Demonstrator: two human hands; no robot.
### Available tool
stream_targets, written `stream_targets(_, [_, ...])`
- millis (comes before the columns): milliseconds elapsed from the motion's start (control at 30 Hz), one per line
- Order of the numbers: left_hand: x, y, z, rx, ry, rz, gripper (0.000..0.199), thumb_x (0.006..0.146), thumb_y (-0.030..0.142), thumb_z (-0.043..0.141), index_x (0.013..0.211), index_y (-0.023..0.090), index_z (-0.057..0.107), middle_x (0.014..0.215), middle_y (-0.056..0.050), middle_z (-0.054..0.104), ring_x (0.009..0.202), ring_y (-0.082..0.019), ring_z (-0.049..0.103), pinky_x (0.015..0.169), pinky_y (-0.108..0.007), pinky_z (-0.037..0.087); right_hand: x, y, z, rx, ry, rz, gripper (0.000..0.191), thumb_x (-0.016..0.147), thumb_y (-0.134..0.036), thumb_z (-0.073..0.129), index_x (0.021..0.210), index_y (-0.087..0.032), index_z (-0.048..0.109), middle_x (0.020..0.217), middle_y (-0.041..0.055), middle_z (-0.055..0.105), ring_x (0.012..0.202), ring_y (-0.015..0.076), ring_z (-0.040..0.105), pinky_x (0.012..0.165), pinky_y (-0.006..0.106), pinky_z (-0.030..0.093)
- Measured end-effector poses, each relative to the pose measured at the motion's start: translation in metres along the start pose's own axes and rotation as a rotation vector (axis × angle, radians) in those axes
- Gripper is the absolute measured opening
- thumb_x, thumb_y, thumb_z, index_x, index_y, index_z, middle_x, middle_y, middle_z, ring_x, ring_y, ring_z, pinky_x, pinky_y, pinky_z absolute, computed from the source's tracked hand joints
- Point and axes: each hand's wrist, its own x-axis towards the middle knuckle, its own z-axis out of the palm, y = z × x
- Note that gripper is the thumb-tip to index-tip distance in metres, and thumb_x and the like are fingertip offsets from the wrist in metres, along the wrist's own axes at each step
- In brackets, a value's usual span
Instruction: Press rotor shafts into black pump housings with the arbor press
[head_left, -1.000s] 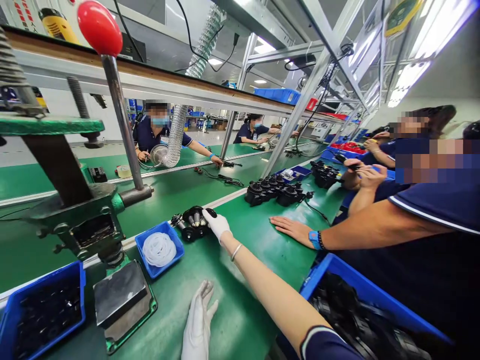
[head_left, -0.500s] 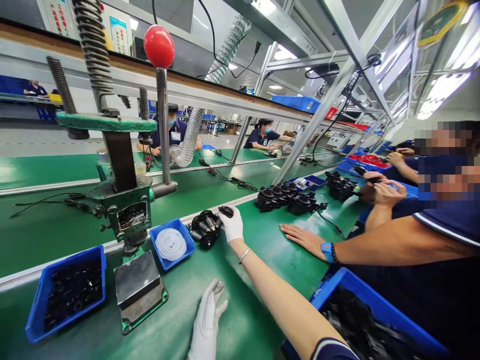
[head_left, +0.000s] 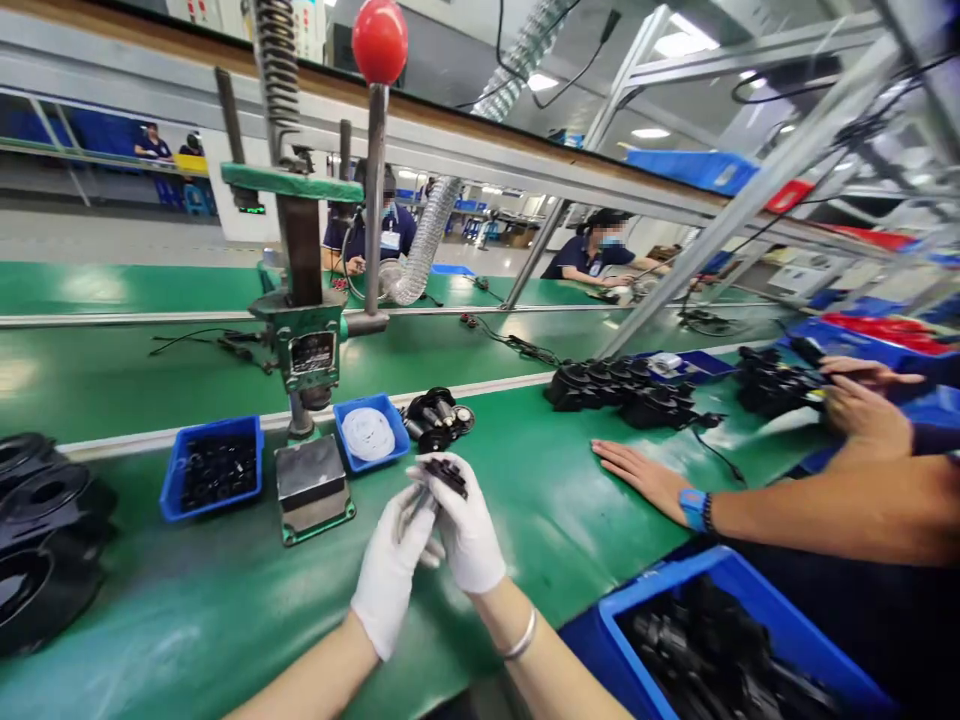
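In front of me, above the bench, my two white-gloved hands meet. My right hand (head_left: 474, 530) grips a small black part (head_left: 448, 474), its exact kind partly hidden by the fingers. My left hand (head_left: 391, 570) is closed against the same part from the left, its fingertips blurred. Just beyond the hands lies a cluster of black parts with silvery cylinders (head_left: 436, 412). To the left stands a green hand press with a metal block base (head_left: 309, 468) and a red ball lever (head_left: 380, 42).
Near the press are a blue tray of small black pieces (head_left: 171, 490) and a blue tray of white rings (head_left: 339, 410). Large black housings (head_left: 45, 540) sit far left. At right, a co-worker's hand (head_left: 641, 480) lies flat near a blue bin (head_left: 611, 620) and black assemblies (head_left: 615, 390).
My right hand has come back from the cluster toward me with a black part. My left hand, open before, has risen and closed on it. The view has shifted left.
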Motion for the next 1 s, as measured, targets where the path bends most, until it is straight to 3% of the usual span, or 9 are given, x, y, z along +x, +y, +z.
stream_targets(100, [-0.011,0.013,-0.018,0.077,-0.009,-0.039,0.062,0.078,0.065,0.065,0.106,0.01,0.059,0.066,0.002,0.055,0.043,-0.007,0.043,0.042,-0.022,0.033,-0.025,0.02,0.006,-0.003,-0.067,0.06,0.03,0.083,-0.036,0.071,0.11,-0.028,0.06,0.117,0.0042,0.065,0.108,0.0237,0.065,0.1,0.042,0.048])
stream_targets(233, [-0.039,0.033,-0.052,0.248,0.066,-0.063,0.059,0.082,0.059,0.063,0.115,0.011,0.058,0.066,0.004,0.053,0.045,-0.007,0.041,0.043,-0.021,0.03,-0.042,0.029,0.006,0.039,-0.337,0.137,0.061,0.08,-0.039,0.076,0.134,-0.033,0.049,0.14,0.0059,0.054,0.132,0.0248,0.049,0.114,0.045,0.035])
stream_targets(300, [-0.052,0.043,-0.066,0.37,0.082,-0.058,0.053,0.085,0.055,0.061,0.117,0.013,0.059,0.073,0.001,0.058,0.053,-0.01,0.049,0.047,-0.022,0.036,-0.046,0.028,0.005,0.063,-0.434,0.157,0.071,0.078,-0.04,0.077,0.14,-0.033,0.044,0.147,0.0061,0.048,0.14,0.0244,0.04,0.118,0.044,0.028])
stream_targets(400, [-0.066,0.053,-0.082,0.504,0.056,0.021,0.041,0.088,0.045,0.06,0.117,0.016,0.061,0.103,-0.007,0.068,0.089,-0.02,0.065,0.075,-0.03,0.052,-0.05,0.025,0.006,0.066,-0.491,0.181,0.072,0.078,-0.04,0.076,0.141,-0.031,0.045,0.145,0.0075,0.05,0.14,0.0257,0.039,0.118,0.044,0.026])
stream_targets(467, [-0.072,0.056,-0.089,0.606,0.033,0.071,0.036,0.09,0.04,0.06,0.119,0.019,0.06,0.121,-0.009,0.065,0.11,-0.023,0.062,0.097,-0.035,0.049,-0.051,0.024,0.009,0.053,-0.514,0.2,0.071,0.078,-0.041,0.075,0.142,-0.03,0.045,0.144,0.0083,0.051,0.138,0.0269,0.041,0.117,0.045,0.026])
stream_targets(533, [-0.076,0.057,-0.093,0.737,0.015,0.086,0.036,0.091,0.038,0.059,0.122,0.021,0.059,0.127,-0.008,0.063,0.117,-0.023,0.06,0.104,-0.038,0.046,-0.052,0.023,0.012,0.042,-0.536,0.207,0.07,0.079,-0.041,0.075,0.142,-0.03,0.046,0.143,0.0078,0.052,0.137,0.027,0.041,0.117,0.044,0.026])
stream_targets(700, [-0.08,0.066,-0.094,0.962,-0.021,0.119,0.034,0.092,0.036,0.057,0.124,0.023,0.059,0.123,-0.006,0.066,0.114,-0.024,0.062,0.103,-0.039,0.047,-0.057,0.023,0.016,0.026,-0.539,0.203,0.062,0.081,-0.036,0.074,0.138,-0.031,0.051,0.143,0.0052,0.053,0.137,0.0249,0.042,0.118,0.042,0.026])
stream_targets(1000, [-0.08,0.077,-0.092,0.844,-0.031,0.083,0.032,0.092,0.037,0.057,0.118,0.02,0.061,0.119,-0.006,0.069,0.111,-0.021,0.064,0.099,-0.032,0.05,-0.06,0.036,0.005,-0.02,-0.54,0.262,0.055,0.086,-0.037,0.069,0.138,-0.033,0.052,0.15,0.003,0.046,0.141,0.0245,0.038,0.117,0.043,0.028])
